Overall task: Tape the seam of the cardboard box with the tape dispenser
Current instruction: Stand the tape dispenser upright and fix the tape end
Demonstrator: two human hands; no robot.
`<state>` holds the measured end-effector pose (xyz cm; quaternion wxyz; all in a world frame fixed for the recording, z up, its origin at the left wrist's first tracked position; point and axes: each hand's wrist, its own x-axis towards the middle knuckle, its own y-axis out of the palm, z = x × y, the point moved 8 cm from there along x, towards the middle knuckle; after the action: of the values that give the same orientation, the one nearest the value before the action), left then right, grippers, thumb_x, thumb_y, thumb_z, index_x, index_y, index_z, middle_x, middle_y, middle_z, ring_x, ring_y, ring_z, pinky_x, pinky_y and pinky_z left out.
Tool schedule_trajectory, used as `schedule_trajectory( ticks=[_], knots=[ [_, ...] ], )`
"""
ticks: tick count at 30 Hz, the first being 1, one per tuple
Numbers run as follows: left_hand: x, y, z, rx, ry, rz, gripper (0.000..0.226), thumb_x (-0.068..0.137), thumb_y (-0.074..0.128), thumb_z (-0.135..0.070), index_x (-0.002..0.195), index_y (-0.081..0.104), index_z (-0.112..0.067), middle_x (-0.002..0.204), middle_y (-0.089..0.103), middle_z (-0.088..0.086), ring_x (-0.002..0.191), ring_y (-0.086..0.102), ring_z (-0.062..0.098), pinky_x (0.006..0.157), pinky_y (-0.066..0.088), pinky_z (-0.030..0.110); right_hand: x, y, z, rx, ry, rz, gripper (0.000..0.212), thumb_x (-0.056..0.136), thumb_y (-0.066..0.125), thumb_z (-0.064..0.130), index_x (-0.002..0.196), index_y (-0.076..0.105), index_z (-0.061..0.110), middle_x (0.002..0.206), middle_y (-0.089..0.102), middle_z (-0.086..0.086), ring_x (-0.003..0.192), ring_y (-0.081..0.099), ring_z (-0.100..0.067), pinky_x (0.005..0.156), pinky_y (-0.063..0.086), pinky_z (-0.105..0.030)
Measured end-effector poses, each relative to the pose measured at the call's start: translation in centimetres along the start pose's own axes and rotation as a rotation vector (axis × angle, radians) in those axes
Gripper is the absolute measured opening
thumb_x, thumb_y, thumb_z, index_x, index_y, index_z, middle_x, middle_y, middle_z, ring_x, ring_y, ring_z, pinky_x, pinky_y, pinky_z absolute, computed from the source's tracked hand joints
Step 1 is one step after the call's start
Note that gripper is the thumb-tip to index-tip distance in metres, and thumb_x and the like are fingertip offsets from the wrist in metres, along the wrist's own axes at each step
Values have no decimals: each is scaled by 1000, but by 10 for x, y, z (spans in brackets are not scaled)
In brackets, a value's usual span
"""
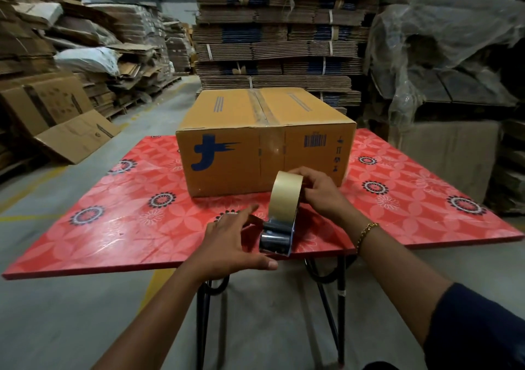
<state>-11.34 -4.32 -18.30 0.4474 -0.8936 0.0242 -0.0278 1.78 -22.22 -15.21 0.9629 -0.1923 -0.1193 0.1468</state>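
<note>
A closed brown cardboard box (241,153) with a blue logo stands on the red patterned table (113,227). Clear tape runs along its top seam (260,105) and down the front face. In front of the box, near the table's front edge, is the tape dispenser (279,227), a metal frame carrying a beige tape roll (285,196). My right hand (319,190) grips the roll from the right side. My left hand (233,241) rests against the dispenser's left side, index finger extended on a loose strip of tape, thumb below the metal roller.
Tall stacks of flattened cardboard (278,37) rise right behind the table. Loose cardboard piles and flattened boxes (65,131) lie at the left on the concrete floor. Plastic-covered stacks (443,57) stand at the right. Black table legs (204,313) show below the front edge.
</note>
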Motion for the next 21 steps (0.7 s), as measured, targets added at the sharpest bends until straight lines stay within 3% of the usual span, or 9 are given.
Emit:
schedule_trajectory(
  ticks=[2, 5, 9, 12, 15, 19, 21],
  knots=[
    [1, 1, -7, 95, 70, -12, 99, 70, 80, -61, 152, 28, -40, 152, 37, -7, 143, 26, 18, 105, 19, 32, 4, 6, 0, 89, 32, 26, 29, 93, 63, 0, 110, 71, 22, 109, 72, -7, 99, 68, -26, 86, 59, -47],
    [2, 3, -10, 200, 127, -56, 86, 71, 65, -73, 146, 42, -37, 144, 43, -15, 137, 30, 12, 97, 19, 29, 9, 9, 3, 58, 33, 46, 31, 93, 64, 2, 114, 69, 24, 109, 72, -4, 99, 69, -33, 86, 57, -55],
    [5, 8, -5, 234, 154, -100, 85, 67, 43, -86, 137, 48, -38, 135, 49, -18, 128, 36, 10, 99, 26, 34, -5, -9, 9, -13, 24, -13, 49, 93, 58, -6, 136, 58, 18, 124, 68, -4, 118, 64, -20, 100, 56, -37],
    [6, 8, -7, 254, 169, -156, 77, 70, 41, -85, 132, 49, -40, 131, 52, -17, 126, 39, 11, 97, 27, 34, -45, -32, 9, -4, -8, -216, 35, 94, 62, 2, 125, 63, 18, 114, 70, 1, 110, 66, -17, 93, 59, -38],
    [4, 10, -11, 261, 160, -217, 72, 71, 42, -85, 128, 51, -41, 128, 54, -17, 123, 42, 13, 97, 27, 34, -88, -30, -2, -13, 3, -254, 15, 94, 67, 16, 107, 70, 24, 98, 72, 5, 95, 71, -20, 79, 63, -41],
    [2, 14, -15, 318, 142, -258, 74, 70, 44, -89, 126, 50, -40, 127, 54, -14, 123, 43, 15, 102, 30, 40, -118, -15, -5, -119, -77, -231, 16, 90, 71, 15, 103, 70, 24, 99, 74, 9, 87, 67, 0, 72, 54, -15],
    [3, 15, -14, 312, 131, -252, 74, 70, 41, -89, 125, 50, -40, 127, 53, -14, 123, 42, 15, 101, 29, 40, -123, -9, -6, -142, -105, -202, 21, 90, 73, 16, 109, 68, 24, 104, 72, 9, 90, 66, 3, 73, 54, -14]
  ],
)
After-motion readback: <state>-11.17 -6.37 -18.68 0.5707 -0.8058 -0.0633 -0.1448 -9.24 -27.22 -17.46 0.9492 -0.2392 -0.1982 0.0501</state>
